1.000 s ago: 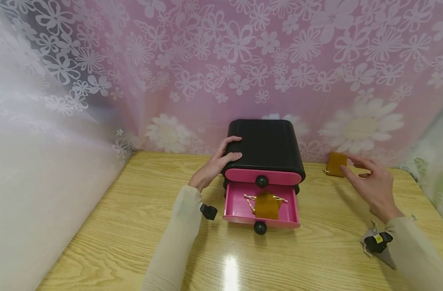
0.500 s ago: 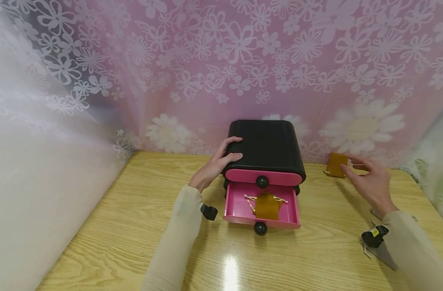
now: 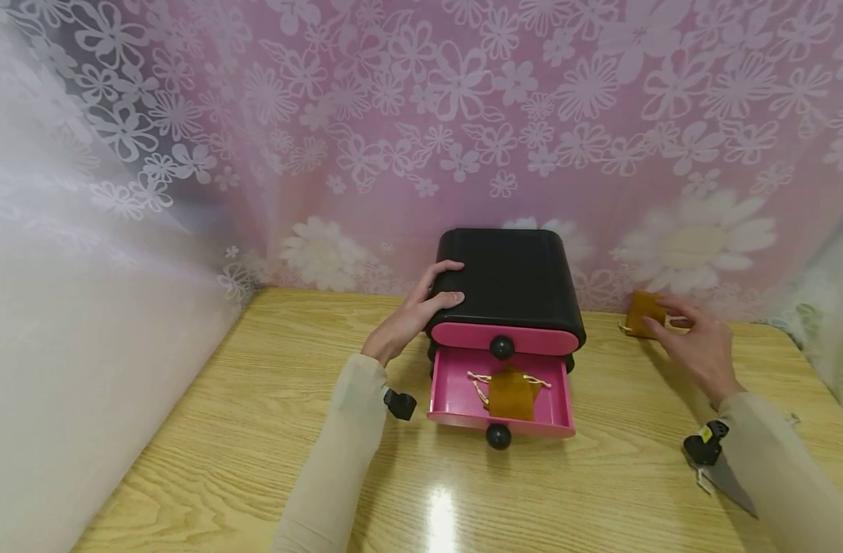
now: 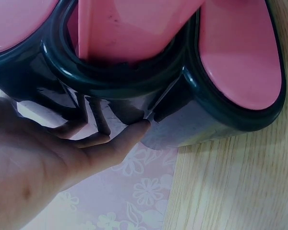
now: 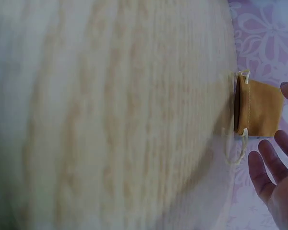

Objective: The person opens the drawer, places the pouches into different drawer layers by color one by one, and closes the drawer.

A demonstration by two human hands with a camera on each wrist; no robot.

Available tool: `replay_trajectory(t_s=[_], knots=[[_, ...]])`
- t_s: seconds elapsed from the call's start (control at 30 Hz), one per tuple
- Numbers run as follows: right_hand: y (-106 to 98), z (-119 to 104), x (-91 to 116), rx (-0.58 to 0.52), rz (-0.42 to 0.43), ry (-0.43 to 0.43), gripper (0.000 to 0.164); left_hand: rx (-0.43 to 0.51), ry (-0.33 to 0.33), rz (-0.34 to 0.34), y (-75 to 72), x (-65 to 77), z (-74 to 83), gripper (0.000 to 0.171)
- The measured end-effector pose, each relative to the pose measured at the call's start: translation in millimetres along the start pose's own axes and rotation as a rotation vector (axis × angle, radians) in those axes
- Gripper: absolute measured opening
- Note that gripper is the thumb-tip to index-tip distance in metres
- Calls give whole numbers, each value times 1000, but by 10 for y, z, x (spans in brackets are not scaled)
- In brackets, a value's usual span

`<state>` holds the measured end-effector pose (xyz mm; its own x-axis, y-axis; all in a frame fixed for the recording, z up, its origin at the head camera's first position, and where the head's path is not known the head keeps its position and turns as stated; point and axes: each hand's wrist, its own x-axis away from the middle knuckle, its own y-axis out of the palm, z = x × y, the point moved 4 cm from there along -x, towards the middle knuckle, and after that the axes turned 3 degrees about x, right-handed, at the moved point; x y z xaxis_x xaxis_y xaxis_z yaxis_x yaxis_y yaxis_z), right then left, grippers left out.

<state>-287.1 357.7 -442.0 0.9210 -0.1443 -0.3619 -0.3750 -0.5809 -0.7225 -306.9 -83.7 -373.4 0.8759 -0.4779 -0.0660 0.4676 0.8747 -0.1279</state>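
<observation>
A black mini drawer cabinet with pink fronts stands at the back middle of the table. My left hand rests on its left edge, thumb and a finger lying on the top; in the left wrist view, other fingers touch the cabinet's side. A pink drawer is pulled out and carries mustard drawstring pouches with cream cords. By the back curtain, my right hand pinches another mustard drawstring pouch between thumb and fingers. That pouch stands upright, cord end down, in the right wrist view.
Under the right forearm lies a grey pouch, partly hidden by the sleeve and wrist camera. A bit of cord shows right of that arm. A floral curtain hangs directly behind the wood-grain table.
My right hand and forearm have shifted slightly left at the pouch, whose place is nearly the same. The left hand, cabinet and pulled-out drawer stay as they were.
</observation>
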Motion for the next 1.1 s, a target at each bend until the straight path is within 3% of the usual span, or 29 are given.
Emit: replay_trajectory(t_s=[0.73,0.93,1.1], knots=[[187,109,-65,1,-38,75,50,17,3,5,-2,8,-6,47],[191,104,-81,43,-40,38,46,12,6,7,-11,0,-13,47],[196,107,-81,105,-123,1,45,-4,5,4,-17,-10,-16,45]])
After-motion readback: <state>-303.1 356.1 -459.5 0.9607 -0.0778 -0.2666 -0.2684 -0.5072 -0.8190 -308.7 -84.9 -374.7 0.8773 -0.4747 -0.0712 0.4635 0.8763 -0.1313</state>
